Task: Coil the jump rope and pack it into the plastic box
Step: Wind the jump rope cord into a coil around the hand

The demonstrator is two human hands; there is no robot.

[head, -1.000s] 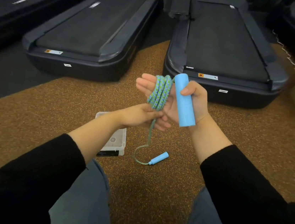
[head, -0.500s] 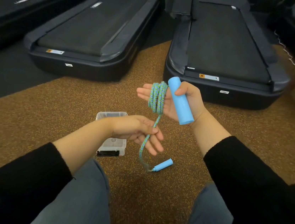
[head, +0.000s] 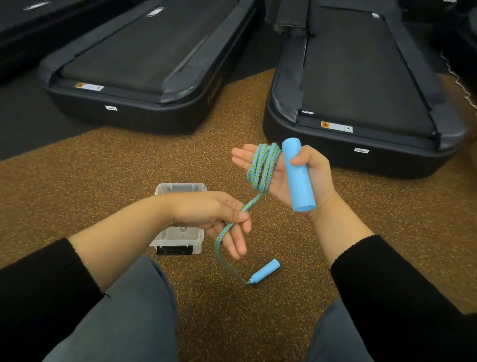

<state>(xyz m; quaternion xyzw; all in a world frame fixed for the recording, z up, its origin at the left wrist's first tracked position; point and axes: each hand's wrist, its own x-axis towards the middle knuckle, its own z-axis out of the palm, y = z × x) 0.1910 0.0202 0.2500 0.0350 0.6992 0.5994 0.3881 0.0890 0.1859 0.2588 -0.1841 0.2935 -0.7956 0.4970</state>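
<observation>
Head view: your right hand [head: 298, 173] clamps the blue handle [head: 298, 178], rope coils [head: 261, 165] wrapped around its fingers; your left hand [head: 214, 218] pinches the trailing rope.

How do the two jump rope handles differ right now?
The handle in the right hand is gripped near upright beside the coiled rope; the other handle lies loose on the carpet. The held one looks much bigger, being nearer the camera. Both are plain light-blue cylinders.

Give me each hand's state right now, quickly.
Left hand: pinching the loose rope below the coil, outer fingers spread.
Right hand: thumb clamps blue handle to palm; coil wrapped around its outstretched fingers.
</observation>
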